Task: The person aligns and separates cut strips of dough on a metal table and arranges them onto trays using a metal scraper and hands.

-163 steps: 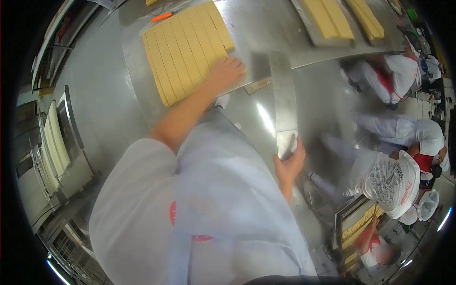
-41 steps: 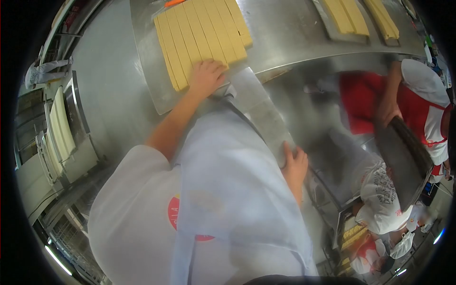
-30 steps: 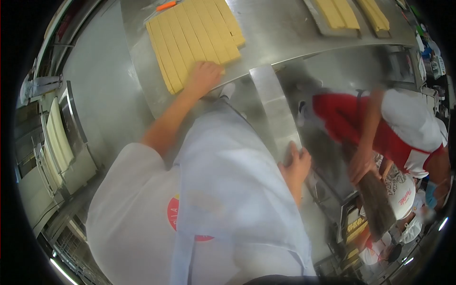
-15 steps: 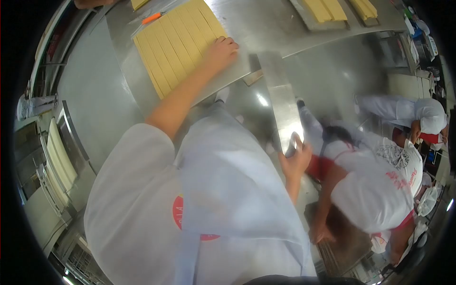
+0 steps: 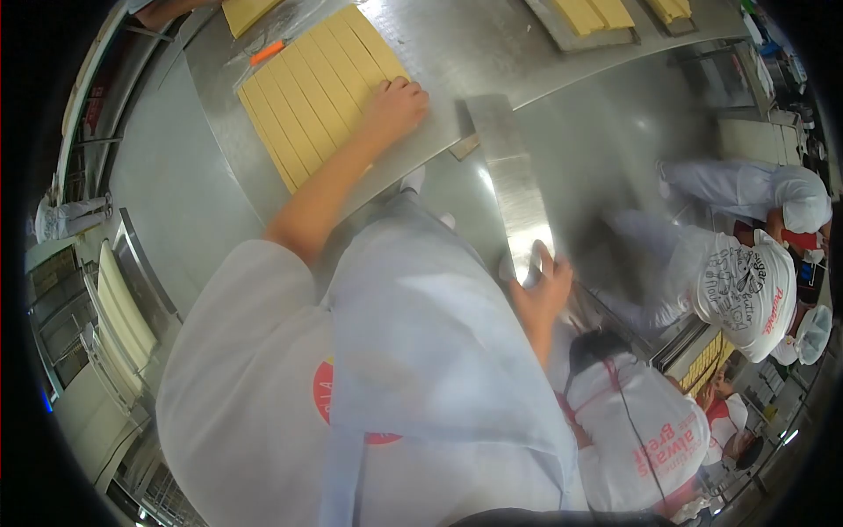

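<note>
Strips (image 5: 307, 97) lie side by side on the table (image 5: 213, 101); the left hand (image 5: 397, 107) touches their edge, its grip unclear. The right hand (image 5: 542, 294) clasps a metal bar (image 5: 514, 180) near one end.

One head-worn view, forward and steeply down, close above the hands (image 5: 540, 294) and metal table (image 5: 474, 44).
</note>
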A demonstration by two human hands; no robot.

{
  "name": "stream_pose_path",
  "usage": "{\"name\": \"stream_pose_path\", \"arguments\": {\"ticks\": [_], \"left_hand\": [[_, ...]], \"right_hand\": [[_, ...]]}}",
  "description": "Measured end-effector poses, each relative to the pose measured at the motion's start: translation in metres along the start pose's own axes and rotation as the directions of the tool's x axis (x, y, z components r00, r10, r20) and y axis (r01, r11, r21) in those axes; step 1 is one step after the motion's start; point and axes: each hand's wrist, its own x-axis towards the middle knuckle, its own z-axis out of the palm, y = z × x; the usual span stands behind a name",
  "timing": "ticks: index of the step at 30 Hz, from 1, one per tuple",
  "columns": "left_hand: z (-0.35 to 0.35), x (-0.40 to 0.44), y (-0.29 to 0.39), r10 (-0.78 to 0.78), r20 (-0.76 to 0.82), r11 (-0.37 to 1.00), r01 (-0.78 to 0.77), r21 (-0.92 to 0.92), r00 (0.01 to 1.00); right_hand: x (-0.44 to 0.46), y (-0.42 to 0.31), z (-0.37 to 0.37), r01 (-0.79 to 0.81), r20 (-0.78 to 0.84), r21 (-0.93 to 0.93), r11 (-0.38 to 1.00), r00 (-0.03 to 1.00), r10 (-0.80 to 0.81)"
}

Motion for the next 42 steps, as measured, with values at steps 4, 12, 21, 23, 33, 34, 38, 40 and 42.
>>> {"name": "stream_pose_path", "arguments": {"ticks": [4, 12, 21, 23, 33, 34, 38, 40, 42], "left_hand": [[-0.004, -0.001, 0.005, -0.026, 0.060, 1.000, 0.026, 0.002, 0.998], [0.000, -0.002, -0.002, -0.017, 0.084, 0.999, 0.020, -0.039, 0.996], [-0.017, 0.007, 0.015, -0.070, 0.093, 0.996, 0.064, 0.066, 0.993], [-0.014, 0.009, 0.012, -0.019, 0.062, 0.998, 0.015, 0.057, 0.998], [-0.024, 0.008, 0.001, 0.012, 0.110, 0.995, -0.023, 0.092, 0.994], [-0.028, -0.001, -0.004, 0.048, -0.020, 0.993, -0.045, 0.113, 0.999], [-0.051, -0.066, -0.037, -0.217, 0.001, 0.976, 0.217, -0.028, 0.976], [-0.059, -0.114, -0.032, -0.170, 0.073, 0.985, 0.173, -0.028, 0.983], [-0.064, -0.149, -0.019, -0.118, 0.138, 0.993, 0.121, -0.014, 0.983]], "right_hand": [[0.001, -0.002, 0.001, 0.004, 0.000, 0.005, 1.000, 1.000, -0.004], [0.007, 0.006, 0.006, 0.024, 0.001, 0.031, 0.999, 1.000, -0.024], [0.005, 0.010, 0.005, 0.001, -0.013, 0.008, 1.000, 1.000, -0.001], [0.004, 0.010, 0.003, 0.003, -0.024, 0.013, 1.000, 1.000, -0.003], [-0.005, 0.016, -0.006, -0.008, -0.040, 0.010, 1.000, 0.999, 0.008], [-0.008, 0.018, -0.007, 0.003, -0.032, 0.007, 1.000, 0.999, -0.003], [-0.020, 0.028, -0.012, 0.054, 0.028, -0.001, 0.999, 0.998, -0.054], [-0.025, 0.034, -0.010, 0.087, 0.065, -0.006, 0.996, 0.994, -0.087], [-0.028, 0.039, -0.007, 0.111, 0.083, -0.018, 0.994, 0.990, -0.110]]}}
